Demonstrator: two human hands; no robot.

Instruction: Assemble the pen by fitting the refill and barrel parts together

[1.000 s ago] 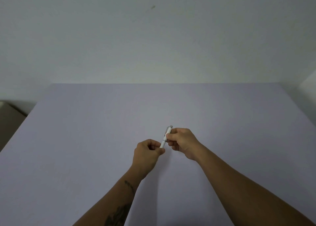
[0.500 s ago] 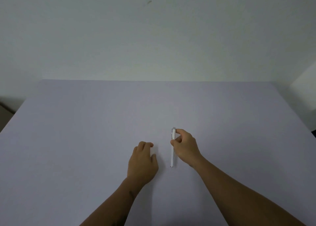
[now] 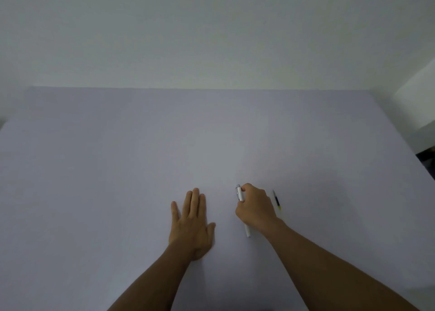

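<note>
A white pen [image 3: 240, 193] lies lengthwise on the pale table [image 3: 117, 169], its clip end pointing away from me and its tip [image 3: 248, 234] toward me. My right hand [image 3: 255, 208] rests over its middle with the fingers curled around the barrel. Just right of that hand lies a thin refill [image 3: 276, 200] with a dark section and a yellow end; I cannot tell whether it touches the hand. My left hand [image 3: 191, 223] lies flat on the table to the left, palm down, fingers spread, holding nothing.
The table's far edge meets a plain white wall. A white block [image 3: 416, 103] stands past the table's right edge, with a dark gap [image 3: 427, 162] below it.
Both hands held the pen in the air a second ago. The left hand let go and flattened on the table. The right hand laid the pen down. The refill now shows.
</note>
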